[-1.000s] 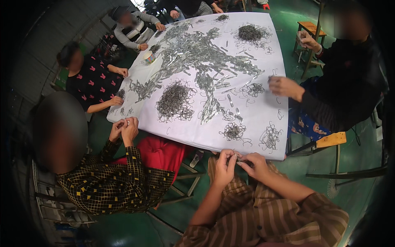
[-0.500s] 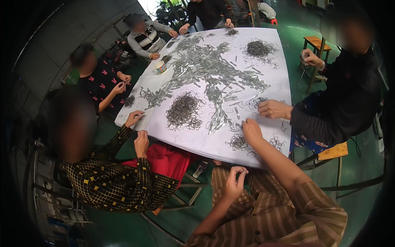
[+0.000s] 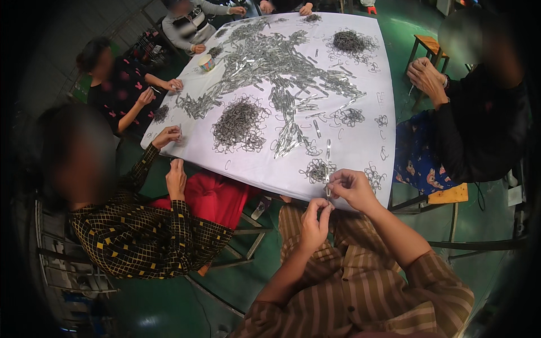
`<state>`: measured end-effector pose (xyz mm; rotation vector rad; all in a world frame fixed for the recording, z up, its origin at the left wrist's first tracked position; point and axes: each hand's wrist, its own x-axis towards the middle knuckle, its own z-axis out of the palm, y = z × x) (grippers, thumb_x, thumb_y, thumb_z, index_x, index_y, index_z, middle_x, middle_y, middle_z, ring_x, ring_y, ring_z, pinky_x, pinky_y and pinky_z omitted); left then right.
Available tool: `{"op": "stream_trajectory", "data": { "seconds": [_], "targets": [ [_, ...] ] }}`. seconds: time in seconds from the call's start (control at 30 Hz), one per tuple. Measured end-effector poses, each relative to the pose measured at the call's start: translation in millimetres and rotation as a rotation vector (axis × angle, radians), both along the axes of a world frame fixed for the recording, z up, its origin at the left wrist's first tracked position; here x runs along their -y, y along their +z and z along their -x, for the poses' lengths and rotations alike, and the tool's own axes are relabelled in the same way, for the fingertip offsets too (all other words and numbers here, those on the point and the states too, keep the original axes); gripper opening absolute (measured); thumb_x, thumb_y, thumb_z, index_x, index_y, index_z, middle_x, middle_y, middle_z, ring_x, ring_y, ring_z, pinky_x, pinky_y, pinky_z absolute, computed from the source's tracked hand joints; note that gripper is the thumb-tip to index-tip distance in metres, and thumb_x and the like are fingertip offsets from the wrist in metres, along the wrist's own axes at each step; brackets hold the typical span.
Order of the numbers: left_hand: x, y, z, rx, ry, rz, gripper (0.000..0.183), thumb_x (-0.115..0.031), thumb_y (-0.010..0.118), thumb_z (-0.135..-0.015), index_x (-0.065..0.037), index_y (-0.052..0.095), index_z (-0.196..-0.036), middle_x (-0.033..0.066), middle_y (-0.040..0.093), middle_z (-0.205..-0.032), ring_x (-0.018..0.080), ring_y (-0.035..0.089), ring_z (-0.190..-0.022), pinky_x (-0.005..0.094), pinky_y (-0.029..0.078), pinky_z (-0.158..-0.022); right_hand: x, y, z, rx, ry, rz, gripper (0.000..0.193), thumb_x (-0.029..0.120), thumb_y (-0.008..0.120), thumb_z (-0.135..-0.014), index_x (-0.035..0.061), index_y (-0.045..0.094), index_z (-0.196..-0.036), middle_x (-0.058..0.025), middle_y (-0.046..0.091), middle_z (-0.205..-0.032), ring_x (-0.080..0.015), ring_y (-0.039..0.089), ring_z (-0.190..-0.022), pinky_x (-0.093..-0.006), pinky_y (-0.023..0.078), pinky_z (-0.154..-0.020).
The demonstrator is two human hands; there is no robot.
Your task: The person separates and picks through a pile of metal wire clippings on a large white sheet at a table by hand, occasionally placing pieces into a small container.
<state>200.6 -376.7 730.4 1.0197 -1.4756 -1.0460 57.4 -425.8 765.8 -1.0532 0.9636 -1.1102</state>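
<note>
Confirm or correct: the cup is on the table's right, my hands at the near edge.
Wrong side: the head view shows the cup on the left of the table. Your left hand and right hand are at the near edge.

The right hand (image 3: 354,189) has drawn back from its reach to just beside the left hand (image 3: 316,223).

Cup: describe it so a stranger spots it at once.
Find the white table, then the silvery strips spread over its middle. Left of them, towards the table's left edge, is the cup. Its bright colours set it apart from the dark pile just beyond it.
</note>
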Motion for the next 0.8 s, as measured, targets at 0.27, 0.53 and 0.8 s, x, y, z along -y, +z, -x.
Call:
{"op": "stream_trajectory", "data": {
  "seconds": [0.27, 0.53, 0.8],
  "targets": [
    [-7.7, 12.7, -1.5, 0.178, -0.002, -0.07, 0.007, -0.003, 0.054, -0.083, 0.001, 0.049, -0.087, 0.012, 0.058, -0.077, 0.0208, 0.059, -0.069, 0.0294, 0.046, -0.063, -27.7, 8.6, -2.3, -0.409, -0.097, 0.205, 0.013, 0.004, 0.063, -0.075, -0.0036, 0.059, -0.086, -0.0073, 0.063, -0.071, -0.0082, 0.059, -0.064, -0.022, 0.047, -0.058],
    [57.6, 24.8, -41.9, 0.348, -0.04, -0.152, 0.007, -0.002, 0.059, -0.08, 0.002, 0.061, -0.085, 0.0075, 0.06, -0.082, 0.0123, 0.058, -0.071, 0.0264, 0.049, -0.066, -40.0, 3.1, 3.7, -0.507, -0.016, 0.332, 0.012, 0.007, 0.064, -0.076, -0.0001, 0.062, -0.086, -0.01, 0.064, -0.074, -0.016, 0.064, -0.068, -0.026, 0.05, -0.061],
    [166.7, -18.6, -20.9, 0.927, 0.006, 0.679, 0.014, -0.001, 0.056, -0.068, 0.0, 0.063, -0.081, 0.0125, 0.06, -0.084, 0.0276, 0.057, -0.082, 0.0339, 0.048, -0.071, -50.0, -2.9, 4.0, -0.517, -0.041, 0.328, 0.012, 0.006, 0.063, -0.077, -0.0002, 0.062, -0.086, -0.0091, 0.064, -0.073, -0.013, 0.062, -0.066, -0.0249, 0.05, -0.06]
  ]
}}
